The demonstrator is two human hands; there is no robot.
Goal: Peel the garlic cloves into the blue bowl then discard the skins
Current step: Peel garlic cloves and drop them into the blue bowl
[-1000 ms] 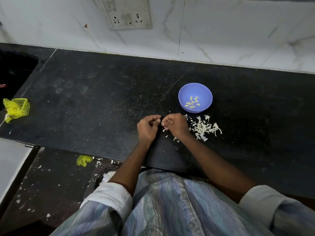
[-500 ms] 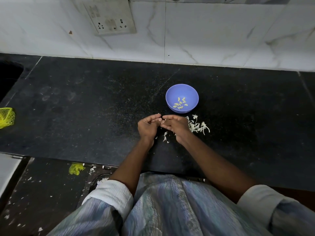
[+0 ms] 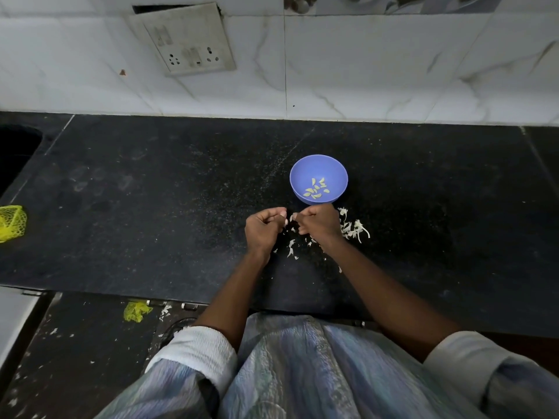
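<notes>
A blue bowl (image 3: 318, 167) stands on the black counter and holds several peeled yellowish garlic cloves (image 3: 315, 189). Just below the bowl, my left hand (image 3: 262, 229) and my right hand (image 3: 320, 222) are close together, fingers curled, pinching a small garlic clove (image 3: 291, 219) between their fingertips. The clove is mostly hidden by the fingers. A pile of white garlic skins (image 3: 354, 228) lies to the right of my right hand, and a few loose bits of skin (image 3: 291, 247) lie beneath my hands.
The black counter (image 3: 151, 207) runs to a white tiled wall with a socket plate (image 3: 186, 43). A yellow net bag (image 3: 11, 222) lies at the counter's left edge. Another yellow scrap (image 3: 136, 310) and skin flakes are on the floor below.
The view has tilted up and shifted, so the bowl and hands sit more centred. My hands stay together at the clove, now slightly apart at the fingertips.
</notes>
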